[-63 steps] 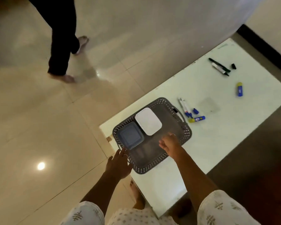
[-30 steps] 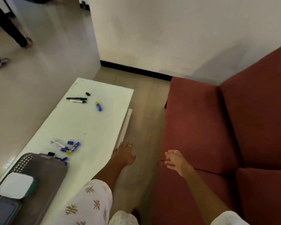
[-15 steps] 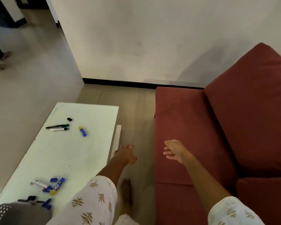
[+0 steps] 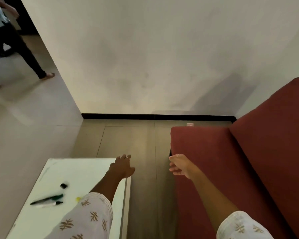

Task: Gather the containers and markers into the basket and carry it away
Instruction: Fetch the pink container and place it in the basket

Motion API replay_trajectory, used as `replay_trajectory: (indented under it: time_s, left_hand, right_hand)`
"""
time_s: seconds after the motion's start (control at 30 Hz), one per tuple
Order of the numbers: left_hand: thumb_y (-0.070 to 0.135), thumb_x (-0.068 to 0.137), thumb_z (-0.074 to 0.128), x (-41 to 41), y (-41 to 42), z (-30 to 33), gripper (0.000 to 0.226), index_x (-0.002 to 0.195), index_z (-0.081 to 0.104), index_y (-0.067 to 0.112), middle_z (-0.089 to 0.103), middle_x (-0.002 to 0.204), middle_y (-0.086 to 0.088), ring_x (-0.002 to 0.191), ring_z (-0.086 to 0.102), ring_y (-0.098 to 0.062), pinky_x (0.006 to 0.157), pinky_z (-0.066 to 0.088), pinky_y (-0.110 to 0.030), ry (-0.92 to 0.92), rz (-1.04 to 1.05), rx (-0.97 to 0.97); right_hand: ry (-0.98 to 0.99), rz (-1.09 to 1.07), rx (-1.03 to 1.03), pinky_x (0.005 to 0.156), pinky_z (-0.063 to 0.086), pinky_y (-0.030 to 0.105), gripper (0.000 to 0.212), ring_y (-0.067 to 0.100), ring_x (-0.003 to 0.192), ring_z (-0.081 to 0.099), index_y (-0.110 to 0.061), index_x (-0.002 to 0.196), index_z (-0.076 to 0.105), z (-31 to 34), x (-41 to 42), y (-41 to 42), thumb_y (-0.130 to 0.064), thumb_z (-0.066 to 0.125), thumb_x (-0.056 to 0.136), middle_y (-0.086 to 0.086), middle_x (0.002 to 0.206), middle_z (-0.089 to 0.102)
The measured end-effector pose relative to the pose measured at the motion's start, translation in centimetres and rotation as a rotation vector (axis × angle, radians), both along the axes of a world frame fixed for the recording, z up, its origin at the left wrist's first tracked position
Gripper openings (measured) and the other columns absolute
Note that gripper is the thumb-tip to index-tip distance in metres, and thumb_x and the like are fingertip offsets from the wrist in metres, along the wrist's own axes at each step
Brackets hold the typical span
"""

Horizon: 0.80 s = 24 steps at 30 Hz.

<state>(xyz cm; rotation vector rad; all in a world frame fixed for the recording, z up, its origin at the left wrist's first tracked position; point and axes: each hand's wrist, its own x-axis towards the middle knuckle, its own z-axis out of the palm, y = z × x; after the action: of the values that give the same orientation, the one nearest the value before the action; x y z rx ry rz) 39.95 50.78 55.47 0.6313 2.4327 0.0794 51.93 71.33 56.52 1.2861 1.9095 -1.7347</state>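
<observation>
On the white table (image 4: 72,171), the two markers (image 4: 47,200) are motion-blurred; a yellow thing (image 4: 78,198) beside them, perhaps a marker end, hides under the left sleeve (image 4: 86,216)

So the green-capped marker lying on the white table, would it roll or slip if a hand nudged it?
Probably yes. The green-capped marker looks slim and round, lying flat on the smooth, glossy white table, so a sideways nudge would likely roll it. It seems stiff and light, easy to pinch. The second marker right beside it might get knocked too.
</observation>
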Motion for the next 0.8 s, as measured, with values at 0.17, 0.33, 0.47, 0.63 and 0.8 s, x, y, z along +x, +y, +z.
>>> replay_trajectory:
  time_s: [0.17, 0.33, 0.47, 0.63, 0.8]
  left_hand:
    - [0.039, 0.094, 0.046, -7.0, 5.6, 0.3, 0.072, 0.152, 0.009, 0.018, -0.003, 0.161, -0.003, 0.148, 0.003, -0.028, 0.116, 0.019, -0.047, 0.072, -0.068, 0.056]
    - [0.039, 0.093, 0.047, -13.7, 11.6, -0.1, 0.074, 0.152, 0.006, 0.020, -0.003, 0.161, -0.001, 0.148, 0.002, -0.026, 0.117, 0.017, -0.046, 0.053, -0.114, 0.080]
    - [0.040, 0.093, 0.047, -20.1, 16.4, -0.5, 0.074, 0.152, 0.006, 0.020, -0.002, 0.161, -0.002, 0.148, 0.001, -0.026, 0.117, 0.016, -0.046, 0.002, -0.143, 0.037]
    - [0.041, 0.093, 0.047, -28.2, 21.1, 0.3, 0.074, 0.151, 0.007, 0.018, 0.001, 0.161, -0.004, 0.148, 0.003, -0.026, 0.118, 0.016, -0.046, 0.012, -0.160, 0.054]
    - [0.039, 0.093, 0.047, -35.7, 25.6, -0.3, 0.074, 0.151, 0.007, 0.018, -0.001, 0.161, -0.003, 0.148, 0.003, -0.025, 0.117, 0.017, -0.046, 0.004, -0.208, 0.004]
  right_hand:
    - [-0.032, -0.003, 0.026, 0.078, 0.052, 0.035, 0.030, 0.015, 0.070, 0.056, -0.001, 0.120, 0.051, -0.5, -6.3, 4.1, -0.017, 0.043, 0.096, 0.008, 0.091, 0.053]
    - [-0.040, -0.027, 0.034, 0.093, 0.050, 0.041, 0.028, 0.022, 0.085, 0.055, -0.002, 0.120, 0.050, -1.1, -12.2, 9.0, -0.015, 0.041, 0.096, 0.014, 0.101, 0.055]
    - [-0.054, -0.084, 0.007, 0.078, 0.051, 0.033, 0.030, 0.021, 0.083, 0.054, 0.000, 0.123, 0.050, -1.2, -18.1, 13.6, -0.012, 0.041, 0.097, 0.014, 0.099, 0.055]
    - [-0.091, -0.071, 0.019, 0.098, 0.047, 0.043, 0.031, 0.028, 0.098, 0.059, 0.002, 0.123, 0.048, -1.0, -24.8, 17.4, -0.013, 0.041, 0.097, 0.022, 0.112, 0.057]
    - [-0.090, -0.098, -0.015, 0.093, 0.049, 0.039, 0.029, 0.024, 0.093, 0.055, 0.000, 0.121, 0.049, -1.5, -31.0, 21.1, -0.015, 0.043, 0.097, 0.014, 0.105, 0.053]
